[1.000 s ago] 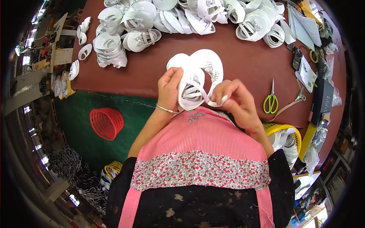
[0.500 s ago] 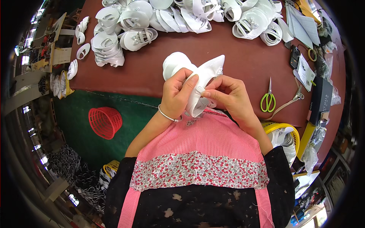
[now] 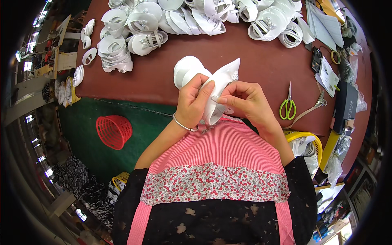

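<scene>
A white shoe upper (image 3: 224, 76) with a glittery silver ornament is held over the table's near edge, its pointed end toward the far right. My left hand (image 3: 193, 99) is closed around its left side, thumb on top. Opposite it, my right hand (image 3: 247, 101) is closed, with thumb and forefinger pinching the upper's edge by a small white strap end (image 3: 215, 98). Part of the ornament and the right hand's other fingertips are hidden. Beyond my left fingers lie rounded white pieces (image 3: 187, 69); whether they join the held upper I cannot tell.
Many white shoe uppers (image 3: 147, 24) are heaped along the far side of the brown table (image 3: 159, 73). Green-handled scissors (image 3: 288, 108) lie to the right, near a strap with a metal clip (image 3: 321, 100). A red basket (image 3: 114, 131) is at left, a yellow basket (image 3: 319, 149) at right.
The held upper has tilted slightly, and less of the small white strap end shows by my right thumb. Both hands keep nearly the same place and grip.
</scene>
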Tool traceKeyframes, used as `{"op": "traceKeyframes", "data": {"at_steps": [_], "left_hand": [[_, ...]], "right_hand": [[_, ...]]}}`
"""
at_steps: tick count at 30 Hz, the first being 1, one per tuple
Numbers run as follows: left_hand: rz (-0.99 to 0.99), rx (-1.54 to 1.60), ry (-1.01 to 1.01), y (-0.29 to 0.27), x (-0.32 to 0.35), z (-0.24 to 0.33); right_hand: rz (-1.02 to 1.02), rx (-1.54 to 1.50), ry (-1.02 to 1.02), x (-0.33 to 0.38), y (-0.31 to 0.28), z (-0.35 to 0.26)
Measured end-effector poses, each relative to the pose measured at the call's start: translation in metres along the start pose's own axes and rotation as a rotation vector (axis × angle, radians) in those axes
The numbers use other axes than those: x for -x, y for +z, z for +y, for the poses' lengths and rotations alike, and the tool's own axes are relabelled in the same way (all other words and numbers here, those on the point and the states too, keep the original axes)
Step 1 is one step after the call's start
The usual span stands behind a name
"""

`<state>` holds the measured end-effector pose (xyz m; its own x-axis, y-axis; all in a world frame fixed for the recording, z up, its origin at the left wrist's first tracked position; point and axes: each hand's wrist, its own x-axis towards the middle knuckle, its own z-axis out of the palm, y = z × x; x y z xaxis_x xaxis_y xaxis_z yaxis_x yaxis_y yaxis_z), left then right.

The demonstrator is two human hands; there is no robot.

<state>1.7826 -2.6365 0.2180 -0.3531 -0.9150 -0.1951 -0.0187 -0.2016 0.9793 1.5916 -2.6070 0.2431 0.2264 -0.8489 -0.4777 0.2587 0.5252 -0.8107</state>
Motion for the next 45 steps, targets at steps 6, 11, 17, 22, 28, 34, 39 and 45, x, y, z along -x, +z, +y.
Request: {"op": "traceKeyframes", "data": {"at_steps": [6, 11, 17, 22, 28, 34, 39, 45], "left_hand": [[0.019, 0.170, -0.076, 0.008, -0.001, 0.013], [0.113, 0.665, -0.196, -0.005, -0.004, 0.013], [0.075, 1.014, -0.338, -0.009, -0.005, -0.003], [0.011, 1.187, -0.406, -0.033, -0.007, -0.025], [0.566, -0.662, 0.521, -0.023, 0.012, -0.029], [-0.113, -1.351, 0.594, -0.016, 0.055, -0.048], [-0.189, -1.325, 0.602, -0.015, 0.068, -0.081], [-0.077, -1.651, 0.426, -0.017, 0.057, -0.121]], "right_hand": [[0.236, 0.375, -0.241, 0.000, 0.003, 0.009], [0.148, 0.601, -0.639, 0.005, -0.002, 0.020], [0.144, -0.121, -0.362, -0.004, -0.005, 0.045], [0.164, -0.717, 0.085, -0.009, -0.014, 0.052], [0.075, -0.585, -0.065, -0.041, -0.001, 0.068], [0.076, -0.351, -0.072, -0.079, -0.009, 0.130], [0.126, -0.638, 0.575, -0.103, -0.019, 0.207], [-0.023, -0.499, 0.328, -0.130, 0.001, 0.214]]}}
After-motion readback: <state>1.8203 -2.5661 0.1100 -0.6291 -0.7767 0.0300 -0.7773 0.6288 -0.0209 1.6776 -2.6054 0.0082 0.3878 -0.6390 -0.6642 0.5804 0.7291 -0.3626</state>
